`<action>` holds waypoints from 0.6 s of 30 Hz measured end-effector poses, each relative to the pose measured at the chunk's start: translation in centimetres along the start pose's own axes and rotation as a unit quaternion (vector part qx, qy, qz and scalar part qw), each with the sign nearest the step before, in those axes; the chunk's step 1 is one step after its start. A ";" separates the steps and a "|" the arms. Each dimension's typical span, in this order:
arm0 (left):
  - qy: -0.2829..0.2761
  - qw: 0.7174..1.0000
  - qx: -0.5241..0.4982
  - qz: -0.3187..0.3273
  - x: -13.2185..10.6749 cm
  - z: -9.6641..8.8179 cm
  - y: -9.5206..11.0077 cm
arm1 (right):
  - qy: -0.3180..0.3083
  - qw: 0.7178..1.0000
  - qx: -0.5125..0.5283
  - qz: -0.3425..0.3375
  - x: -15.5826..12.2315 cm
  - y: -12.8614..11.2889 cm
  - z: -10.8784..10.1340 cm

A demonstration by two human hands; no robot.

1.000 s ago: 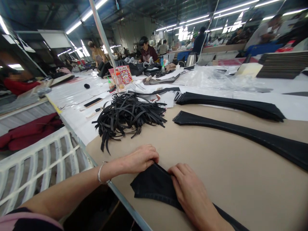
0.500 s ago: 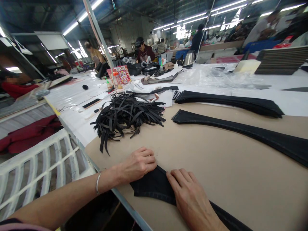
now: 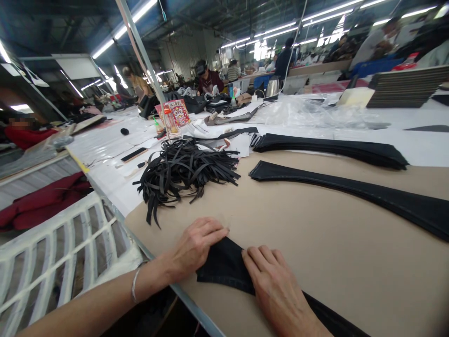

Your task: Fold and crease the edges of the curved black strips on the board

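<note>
A long black fabric piece (image 3: 228, 264) lies on the brown board at the table's near edge, wide at its left end and running off to the lower right. My left hand (image 3: 199, 243) is at its upper left corner, fingers bent together and thumb side hidden. Across its middle rests my right hand (image 3: 277, 285), the fingers curled and pressed together over its upper edge. Farther back lie two stacks of similar black pieces, a nearer stack (image 3: 336, 187) and a farther stack (image 3: 326, 147). A tangled heap of black strips (image 3: 185, 171) sits beyond my left hand.
The brown board (image 3: 298, 229) covers the near table. A metal pole (image 3: 143, 51) rises behind the strips, beside a red packet (image 3: 177, 112). Left of the table edge stands a white plastic chair (image 3: 70, 243). Clear plastic sheeting (image 3: 298, 112) lies farther back. Other people work in the background.
My left hand has shifted slightly left and down at the fabric's corner, uncovering more of its upper edge. My right hand stays nearly in place on the fabric.
</note>
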State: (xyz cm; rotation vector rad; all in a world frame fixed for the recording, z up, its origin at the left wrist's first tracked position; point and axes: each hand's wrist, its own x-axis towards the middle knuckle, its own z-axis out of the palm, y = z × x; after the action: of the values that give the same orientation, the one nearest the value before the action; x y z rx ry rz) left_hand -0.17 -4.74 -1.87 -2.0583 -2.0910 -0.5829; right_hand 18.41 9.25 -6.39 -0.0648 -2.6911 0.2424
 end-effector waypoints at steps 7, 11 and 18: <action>-0.075 0.995 -0.047 0.033 0.1 2.3 2.5 | -0.003 1.000 -0.021 0.004 0.4 -0.3 -0.9; -0.096 0.994 -0.037 0.046 -0.1 1.8 2.0 | 0.006 1.000 -0.012 0.004 -0.4 0.7 -2.0; -0.141 0.989 0.002 0.046 0.0 1.8 2.3 | -0.004 1.000 0.005 0.011 -3.4 2.4 -3.5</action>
State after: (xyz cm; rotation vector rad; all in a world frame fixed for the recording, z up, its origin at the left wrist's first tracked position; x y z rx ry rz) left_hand 2.34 -4.10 -3.12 -2.3379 -2.1204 -0.2856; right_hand 23.02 11.89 -5.13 -0.0907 -2.6985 0.2633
